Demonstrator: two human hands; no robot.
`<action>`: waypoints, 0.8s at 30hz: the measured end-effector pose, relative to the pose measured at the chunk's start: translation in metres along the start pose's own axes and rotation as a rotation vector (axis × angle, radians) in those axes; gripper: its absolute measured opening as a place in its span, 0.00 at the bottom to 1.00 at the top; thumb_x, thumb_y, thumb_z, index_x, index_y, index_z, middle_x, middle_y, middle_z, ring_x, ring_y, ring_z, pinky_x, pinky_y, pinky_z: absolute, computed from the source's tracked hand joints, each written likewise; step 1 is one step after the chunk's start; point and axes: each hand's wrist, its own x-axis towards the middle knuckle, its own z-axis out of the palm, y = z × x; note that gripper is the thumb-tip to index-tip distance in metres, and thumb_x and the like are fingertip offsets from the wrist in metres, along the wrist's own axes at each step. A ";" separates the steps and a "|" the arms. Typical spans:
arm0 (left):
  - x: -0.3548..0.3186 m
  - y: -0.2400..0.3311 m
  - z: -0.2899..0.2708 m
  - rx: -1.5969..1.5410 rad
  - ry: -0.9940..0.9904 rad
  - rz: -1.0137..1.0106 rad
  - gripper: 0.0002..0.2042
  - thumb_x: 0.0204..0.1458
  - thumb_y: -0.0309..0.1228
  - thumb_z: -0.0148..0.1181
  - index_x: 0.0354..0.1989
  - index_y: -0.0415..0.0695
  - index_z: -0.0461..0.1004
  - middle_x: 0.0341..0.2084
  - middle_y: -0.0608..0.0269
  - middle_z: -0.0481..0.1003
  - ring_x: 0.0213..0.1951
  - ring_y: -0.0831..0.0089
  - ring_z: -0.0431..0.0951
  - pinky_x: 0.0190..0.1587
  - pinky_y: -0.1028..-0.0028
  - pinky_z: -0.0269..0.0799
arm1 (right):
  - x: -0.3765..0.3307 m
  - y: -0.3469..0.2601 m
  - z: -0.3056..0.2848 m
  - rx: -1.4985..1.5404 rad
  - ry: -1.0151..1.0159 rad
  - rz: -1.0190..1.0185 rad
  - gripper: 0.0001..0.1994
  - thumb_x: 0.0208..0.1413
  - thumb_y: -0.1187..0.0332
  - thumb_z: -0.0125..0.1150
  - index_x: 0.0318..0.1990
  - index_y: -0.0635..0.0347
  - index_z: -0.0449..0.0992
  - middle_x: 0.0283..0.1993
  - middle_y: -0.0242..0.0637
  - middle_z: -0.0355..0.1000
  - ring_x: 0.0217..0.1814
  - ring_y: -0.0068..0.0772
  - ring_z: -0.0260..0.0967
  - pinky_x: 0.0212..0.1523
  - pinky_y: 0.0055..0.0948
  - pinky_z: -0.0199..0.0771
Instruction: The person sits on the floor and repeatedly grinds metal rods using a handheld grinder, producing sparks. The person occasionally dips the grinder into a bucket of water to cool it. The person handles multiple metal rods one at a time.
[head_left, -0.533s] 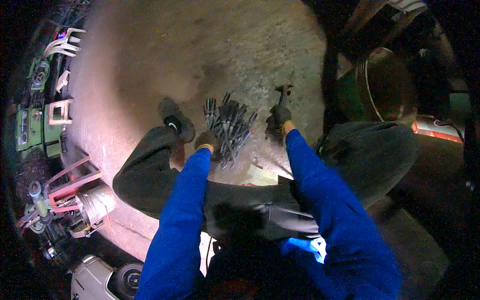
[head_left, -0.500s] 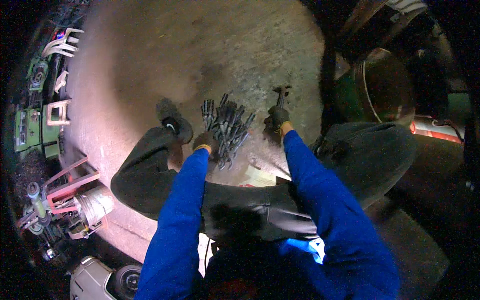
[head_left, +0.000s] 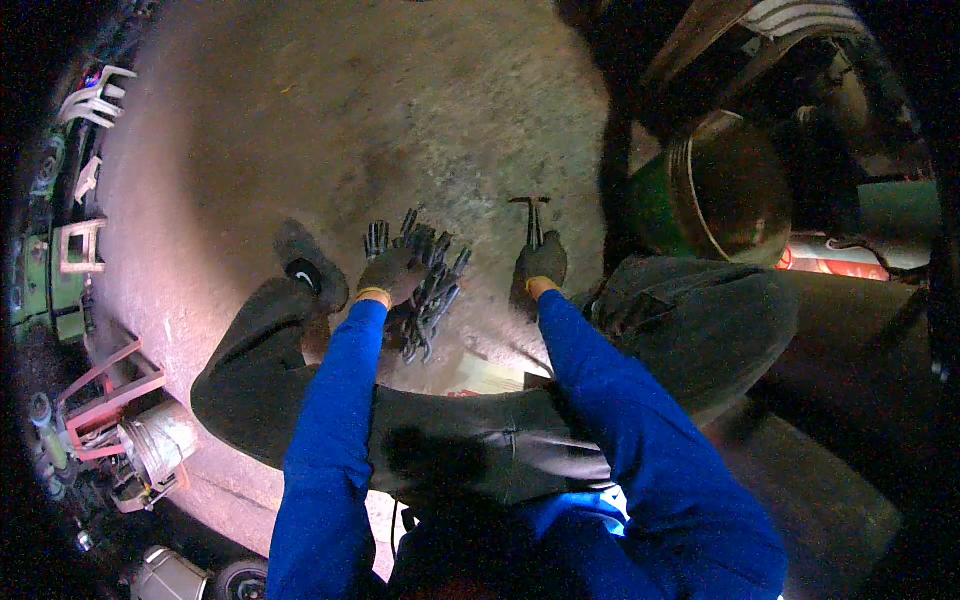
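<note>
A pile of dark metal rods (head_left: pixel 436 292), several with bent or looped lower ends, lies on the floor between my legs. My gloved left hand (head_left: pixel 393 272) is on the pile's left side, its fingers curled down over the rods; exactly which rod they grip is hidden. To the right of the pile, my gloved right hand (head_left: pixel 543 262) is closed around the shaft of a hammer (head_left: pixel 529 203) with a narrow T-shaped head, which points away from me. A second slim shaft shows beside it, and I cannot tell what it belongs to.
A large green drum (head_left: pixel 690 190) lies to the right, next to my bent knee. White plastic chairs (head_left: pixel 97 97) and a red metal frame with a pale bucket (head_left: pixel 160 440) stand at the left. A pale sheet (head_left: pixel 490 377) lies close in front of me.
My left hand has moved up and onto the rods from their lower left. The right hand still holds the hammer, whose head now shows as a wider T. The whole view has shifted slightly.
</note>
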 end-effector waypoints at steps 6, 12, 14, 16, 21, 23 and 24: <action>0.014 0.052 -0.027 0.094 0.059 0.186 0.24 0.59 0.41 0.42 0.63 0.47 0.62 0.63 0.50 0.61 0.66 0.50 0.57 0.64 0.43 0.47 | 0.027 0.027 0.010 0.687 -0.188 0.202 0.14 0.55 0.55 0.57 0.39 0.56 0.71 0.28 0.41 0.72 0.29 0.46 0.69 0.30 0.47 0.70; -0.009 0.099 -0.032 0.021 -0.004 0.036 0.21 0.53 0.45 0.52 0.49 0.46 0.76 0.51 0.49 0.74 0.54 0.50 0.73 0.57 0.58 0.67 | 0.052 0.028 0.024 0.360 -0.011 -0.117 0.08 0.63 0.61 0.49 0.39 0.54 0.70 0.24 0.37 0.70 0.22 0.40 0.66 0.24 0.43 0.66; -0.018 0.124 -0.047 0.045 -0.033 0.069 0.19 0.52 0.44 0.54 0.47 0.46 0.77 0.51 0.49 0.74 0.54 0.52 0.73 0.58 0.59 0.67 | 0.068 0.036 0.016 0.247 0.020 -0.112 0.09 0.63 0.62 0.48 0.41 0.55 0.70 0.26 0.41 0.71 0.24 0.43 0.68 0.25 0.44 0.65; -0.040 0.108 -0.047 0.034 -0.118 0.018 0.20 0.51 0.44 0.54 0.48 0.47 0.77 0.53 0.50 0.70 0.56 0.51 0.69 0.59 0.57 0.61 | 0.048 -0.021 0.005 0.270 -0.104 -0.018 0.15 0.59 0.60 0.53 0.48 0.59 0.67 0.37 0.50 0.72 0.35 0.53 0.71 0.35 0.48 0.70; -0.026 0.100 -0.019 0.010 -0.026 0.082 0.22 0.50 0.46 0.56 0.52 0.52 0.75 0.63 0.49 0.59 0.65 0.47 0.53 0.67 0.48 0.40 | 0.085 -0.031 -0.002 0.076 -0.165 -0.181 0.23 0.55 0.58 0.57 0.55 0.59 0.64 0.52 0.56 0.67 0.44 0.58 0.73 0.45 0.48 0.73; -0.023 0.114 -0.028 0.109 0.182 0.157 0.20 0.51 0.46 0.55 0.49 0.51 0.77 0.61 0.48 0.63 0.65 0.46 0.57 0.68 0.49 0.43 | 0.101 -0.008 0.004 -0.016 -0.167 -0.224 0.23 0.55 0.57 0.56 0.55 0.59 0.65 0.52 0.56 0.67 0.45 0.58 0.73 0.45 0.49 0.73; -0.020 0.113 -0.025 0.107 0.255 0.190 0.19 0.51 0.45 0.55 0.47 0.49 0.78 0.57 0.46 0.67 0.61 0.47 0.63 0.66 0.51 0.49 | 0.108 0.000 0.006 -0.053 -0.168 -0.243 0.22 0.56 0.56 0.55 0.53 0.59 0.66 0.50 0.56 0.68 0.45 0.58 0.73 0.45 0.49 0.73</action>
